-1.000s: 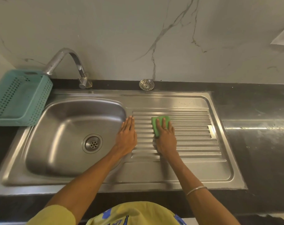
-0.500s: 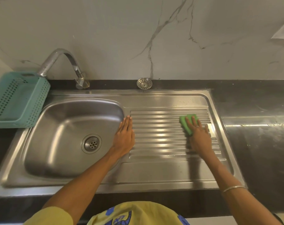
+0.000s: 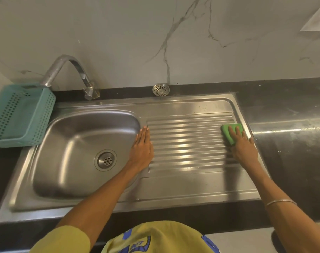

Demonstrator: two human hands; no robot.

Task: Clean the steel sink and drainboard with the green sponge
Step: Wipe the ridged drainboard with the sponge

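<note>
Right hand [image 3: 244,147] presses flat fingers on the spongy green sponge [image 3: 232,132] at the ribbed steel drainboard's [image 3: 188,139] far right edge. Left hand [image 3: 141,148] lies flat and relaxed, gripping nothing, beside the smooth rounded sink [image 3: 78,143].

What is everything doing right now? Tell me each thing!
Green sponge: pressed flat on drainboard's right end.
Right hand: pressing sponge, fingers straight.
Left hand: flat beside basin.
Sink basin: nothing in it.
Tap: no water running.
Basket: tilted against sink's edge.
</note>
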